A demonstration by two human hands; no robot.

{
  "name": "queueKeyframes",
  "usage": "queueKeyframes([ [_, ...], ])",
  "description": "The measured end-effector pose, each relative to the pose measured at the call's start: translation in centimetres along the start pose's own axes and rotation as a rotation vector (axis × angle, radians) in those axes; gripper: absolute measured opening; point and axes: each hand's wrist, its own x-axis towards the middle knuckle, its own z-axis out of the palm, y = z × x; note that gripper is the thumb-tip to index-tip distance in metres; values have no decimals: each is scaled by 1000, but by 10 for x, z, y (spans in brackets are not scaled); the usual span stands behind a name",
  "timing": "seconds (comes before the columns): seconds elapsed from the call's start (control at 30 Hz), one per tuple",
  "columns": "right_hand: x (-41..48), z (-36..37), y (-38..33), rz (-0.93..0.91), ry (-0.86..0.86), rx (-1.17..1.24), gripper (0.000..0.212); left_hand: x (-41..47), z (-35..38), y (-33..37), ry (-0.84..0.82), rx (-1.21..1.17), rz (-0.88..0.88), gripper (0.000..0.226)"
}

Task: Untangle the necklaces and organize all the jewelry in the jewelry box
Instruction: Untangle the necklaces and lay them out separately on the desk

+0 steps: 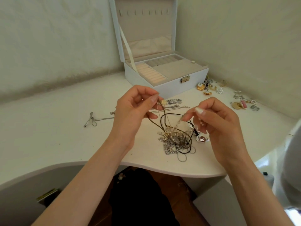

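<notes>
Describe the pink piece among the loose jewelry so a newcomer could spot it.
Start at the open white jewelry box at the back of the table; loose pieces lie scattered to its right. At the near end of that scatter, beside a flat gold piece, lies the pink piece: a long oval, the only pink among gold and silver.

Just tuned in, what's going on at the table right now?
A person is picking apart a tangle of necklaces on the white table. The left hand pinches a brown cord lifted out of the pile, and the right hand pinches a pearl strand. Both strands run back into the knot. The jewelry box stands open behind, with loose earrings to its right.
</notes>
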Motion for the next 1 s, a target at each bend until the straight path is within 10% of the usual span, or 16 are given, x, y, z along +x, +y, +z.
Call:
queueKeyframes([
  [1.0, -2, 6, -13, 5, 37, -198, 9, 20, 42, 53, -181, 214, 108, 11],
])
